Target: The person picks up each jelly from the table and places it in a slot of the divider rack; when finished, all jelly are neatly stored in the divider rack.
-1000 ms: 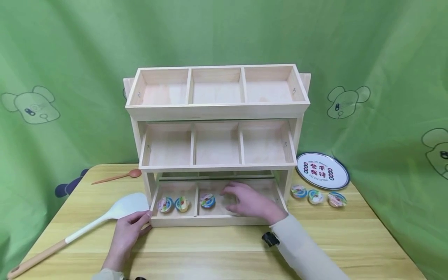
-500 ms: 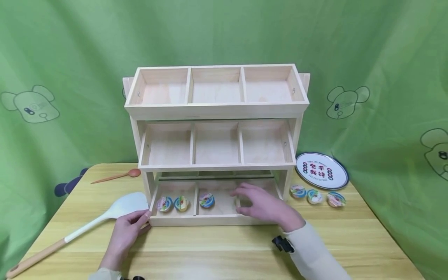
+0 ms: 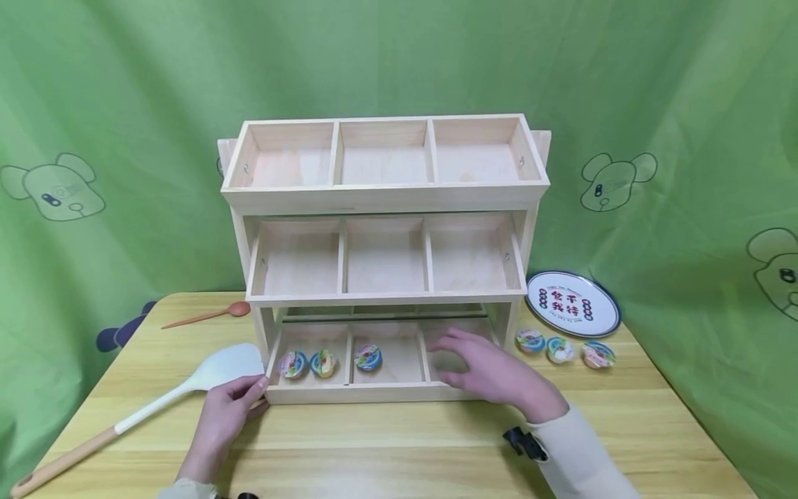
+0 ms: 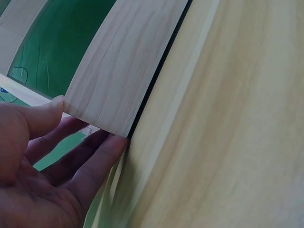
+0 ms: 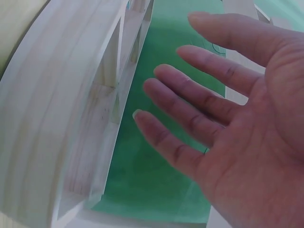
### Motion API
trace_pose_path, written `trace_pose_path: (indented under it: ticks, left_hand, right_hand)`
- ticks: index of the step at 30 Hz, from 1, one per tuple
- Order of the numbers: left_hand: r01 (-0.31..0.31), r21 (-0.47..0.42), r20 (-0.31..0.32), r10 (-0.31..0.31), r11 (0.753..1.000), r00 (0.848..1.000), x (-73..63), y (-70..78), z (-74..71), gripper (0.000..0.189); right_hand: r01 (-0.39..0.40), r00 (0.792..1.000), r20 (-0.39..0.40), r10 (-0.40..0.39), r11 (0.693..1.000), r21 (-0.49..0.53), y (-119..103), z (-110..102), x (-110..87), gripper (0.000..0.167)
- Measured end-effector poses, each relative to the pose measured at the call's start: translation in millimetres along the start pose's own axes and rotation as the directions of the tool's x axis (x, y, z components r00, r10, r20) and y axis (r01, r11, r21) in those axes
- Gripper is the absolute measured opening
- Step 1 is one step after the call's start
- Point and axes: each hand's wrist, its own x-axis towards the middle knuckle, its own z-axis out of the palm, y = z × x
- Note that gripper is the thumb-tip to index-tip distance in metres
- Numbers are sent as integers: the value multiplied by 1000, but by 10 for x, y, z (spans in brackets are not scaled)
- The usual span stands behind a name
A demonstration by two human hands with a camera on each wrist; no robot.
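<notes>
A three-tier wooden shelf (image 3: 386, 198) stands on the table, each tier split into three compartments. In the bottom tier's left compartment sit a pink-and-blue jelly cup (image 3: 293, 364) and a yellowish one (image 3: 323, 363); a third jelly cup (image 3: 368, 357) lies in the middle compartment. My left hand (image 3: 226, 417) grips the left end of the bottom tier, thumb at its upper edge and fingertips low on the corner in the left wrist view. Over the bottom right compartment hovers my right hand (image 3: 495, 371); the right wrist view shows its palm bare, fingers spread and relaxed.
Right of the shelf are three more jelly cups (image 3: 560, 350) and an oval plate (image 3: 573, 304) with red lettering. On the left lie a white spatula (image 3: 163, 398) with a wooden handle and a small reddish-brown spoon (image 3: 237, 309). A green curtain (image 3: 386, 55) hangs behind.
My right hand has moved right, from the middle compartment of the bottom tier to the right one, away from the jelly cup there. The left hand keeps its place.
</notes>
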Motion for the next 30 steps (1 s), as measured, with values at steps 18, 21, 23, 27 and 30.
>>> trace_pose_path:
  ticks: [18, 21, 23, 27, 30]
  left_hand:
    - [-2, -1, -2, 2, 1000, 1000, 17, -34, -3, 33]
    - [1, -5, -3, -1, 1000, 1000, 18, -38, -1, 33]
    - [4, -2, -5, -4, 1000, 1000, 15, -44, -9, 33]
    - [3, -4, -12, -3, 1000, 1000, 12, -60, -21, 33]
    - [-5, -19, -14, 5, 1000, 1000, 16, -65, -11, 32]
  right_hand:
    - [-52, 998, -41, 52, 999, -1, 208, -175, -289, 45]
    - [-68, 996, -54, 68, 998, 5, 249, -193, -345, 45]
    - [-82, 995, -61, 82, 997, 10, 270, -198, -371, 45]
    - [-100, 992, -81, 101, 995, 20, 308, -210, -422, 46]
    - [-109, 989, -95, 110, 994, 12, 333, -224, -475, 47]
